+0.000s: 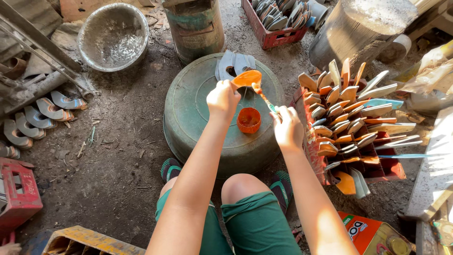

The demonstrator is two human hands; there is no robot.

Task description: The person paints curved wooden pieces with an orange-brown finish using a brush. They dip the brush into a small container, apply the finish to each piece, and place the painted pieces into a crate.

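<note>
Far left: curved metal blade heads (42, 113) lie on the dirt floor, with a dented metal basin (113, 35) beyond them.

Centre: an upturned green drum (207, 118) serves as the work surface. Unpainted blades (233, 63) rest at its far edge. The left hand (222, 100) is closed on the lower end of an orange-coated blade (246, 78), holding it above the drum top. A small cup of orange paint (248, 120) stands on the drum, just below that blade and between the two hands.

Right: the right hand (286, 125) has its fingers pinched together on the handle of a brush (264, 97), whose bristle end touches the blade. A red crate (377, 165) packed with upright blades, many orange at the base, stands just beside the right forearm.

Hazards, as judged:
- The cup sits near both wrists; a sweep of either hand may tip it.
- The left fingers grip near wet coating; slip or smearing is likely.
- Crate blade tips project toward the right arm; contact may cut or mark fresh paint.
</note>
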